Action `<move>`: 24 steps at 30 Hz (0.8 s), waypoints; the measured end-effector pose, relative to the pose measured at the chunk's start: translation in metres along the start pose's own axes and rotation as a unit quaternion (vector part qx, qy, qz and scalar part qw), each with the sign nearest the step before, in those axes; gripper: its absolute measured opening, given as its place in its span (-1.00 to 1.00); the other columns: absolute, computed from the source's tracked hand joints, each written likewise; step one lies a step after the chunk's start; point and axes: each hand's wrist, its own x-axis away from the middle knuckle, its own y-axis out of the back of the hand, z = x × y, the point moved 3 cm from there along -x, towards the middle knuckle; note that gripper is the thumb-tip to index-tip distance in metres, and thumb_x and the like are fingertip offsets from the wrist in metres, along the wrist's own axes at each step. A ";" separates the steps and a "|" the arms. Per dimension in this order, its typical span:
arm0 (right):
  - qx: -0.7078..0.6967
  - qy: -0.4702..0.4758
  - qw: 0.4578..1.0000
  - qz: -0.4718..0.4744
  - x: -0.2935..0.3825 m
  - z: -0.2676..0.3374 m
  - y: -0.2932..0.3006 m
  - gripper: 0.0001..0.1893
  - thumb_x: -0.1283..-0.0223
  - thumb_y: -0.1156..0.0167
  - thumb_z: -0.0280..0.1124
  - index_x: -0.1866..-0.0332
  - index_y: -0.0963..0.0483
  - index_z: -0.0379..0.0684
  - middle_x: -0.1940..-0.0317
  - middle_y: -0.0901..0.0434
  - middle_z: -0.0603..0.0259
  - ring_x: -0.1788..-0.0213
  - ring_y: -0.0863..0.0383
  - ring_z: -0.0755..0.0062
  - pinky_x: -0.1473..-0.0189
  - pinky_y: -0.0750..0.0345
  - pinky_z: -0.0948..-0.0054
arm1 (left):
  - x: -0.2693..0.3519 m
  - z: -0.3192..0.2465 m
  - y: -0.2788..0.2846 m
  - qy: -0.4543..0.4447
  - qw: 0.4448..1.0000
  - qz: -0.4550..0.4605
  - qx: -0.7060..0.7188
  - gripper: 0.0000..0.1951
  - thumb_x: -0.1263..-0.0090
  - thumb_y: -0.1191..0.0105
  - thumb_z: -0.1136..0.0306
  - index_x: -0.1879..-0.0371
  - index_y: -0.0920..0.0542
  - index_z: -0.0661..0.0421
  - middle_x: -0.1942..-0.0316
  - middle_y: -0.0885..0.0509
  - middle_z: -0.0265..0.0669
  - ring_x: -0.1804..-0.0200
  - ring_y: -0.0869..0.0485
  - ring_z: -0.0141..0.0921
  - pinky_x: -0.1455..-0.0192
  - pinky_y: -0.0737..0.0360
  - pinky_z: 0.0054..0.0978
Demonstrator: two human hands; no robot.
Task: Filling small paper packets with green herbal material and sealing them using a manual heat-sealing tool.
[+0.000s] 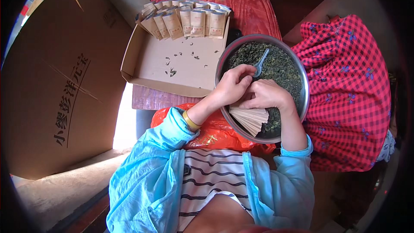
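A round metal basin [306, 100] holds dark green dried leaves [284, 61] that look like tea. My left hand [235, 82] is over its left side, fingers bent, the fingertips close to a pale translucent plastic spoon [261, 62] lying on the leaves. Beside it, my right hand [270, 94] bends inward until the two hands meet. Under the right hand, a fanned stack of flat paper packets [250, 121] rests in the near left part of the basin. The fingers hide whatever may be between them, so any grip is unclear.
Left of the basin, a shallow cardboard tray [152, 85] holds rows of upright filled brown paper packets [174, 26] and scattered leaf bits [173, 72]. Both stand on a red wooden table [252, 9]. A large carton [48, 87], a red plastic bag [210, 136] and checked red cloth [349, 103] are around.
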 end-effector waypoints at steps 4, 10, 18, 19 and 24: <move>-0.019 0.018 1.000 0.006 -0.003 -0.010 -0.004 -0.61 0.01 -0.34 0.04 0.24 -0.71 -0.05 0.29 -0.75 0.20 0.18 -0.73 0.16 0.08 -0.60 0.24 | 0.000 -0.008 0.000 0.002 1.000 0.024 0.011 -0.77 -0.50 -0.01 0.50 -0.07 -0.57 0.26 0.12 -0.71 -0.22 0.06 -0.65 -0.47 -0.04 -0.62 -0.48; -0.026 0.010 0.999 0.038 -0.003 -0.011 -0.006 -0.58 0.04 -0.37 0.02 0.16 -0.70 -0.07 0.25 -0.76 0.20 0.15 -0.74 0.21 0.06 -0.61 0.28 | 0.000 -0.004 -0.001 0.035 0.998 0.059 0.012 -0.79 -0.51 -0.04 0.46 -0.01 -0.60 0.27 0.21 -0.71 -0.28 0.15 -0.63 -0.54 0.05 -0.62 -0.53; -0.022 0.016 0.999 0.044 0.003 -0.006 -0.002 -0.56 0.04 -0.38 0.00 0.12 -0.69 -0.07 0.21 -0.75 0.16 0.11 -0.73 0.14 0.00 -0.60 0.25 | 0.001 -0.007 -0.001 0.044 0.995 0.084 -0.003 -0.79 -0.51 -0.03 0.45 -0.01 -0.60 0.28 0.22 -0.70 -0.28 0.16 -0.61 -0.55 0.07 -0.61 -0.53; -0.027 0.015 0.999 0.041 0.002 -0.006 -0.003 -0.56 0.03 -0.37 0.00 0.12 -0.69 -0.08 0.21 -0.75 0.15 0.11 -0.73 0.12 -0.01 -0.60 0.25 | 0.001 -0.006 -0.002 0.035 0.996 0.083 -0.002 -0.79 -0.51 -0.03 0.45 -0.01 -0.59 0.29 0.22 -0.70 -0.27 0.15 -0.61 -0.55 0.06 -0.61 -0.52; -0.065 0.007 0.997 0.046 -0.003 -0.019 -0.004 -0.56 0.00 -0.38 0.00 0.11 -0.69 -0.10 0.20 -0.74 0.11 0.11 -0.72 0.09 -0.03 -0.58 0.25 | 0.000 -0.008 -0.001 0.023 0.996 0.084 -0.013 -0.79 -0.50 -0.03 0.46 0.00 -0.60 0.29 0.22 -0.71 -0.24 0.14 -0.63 -0.52 0.04 -0.61 -0.50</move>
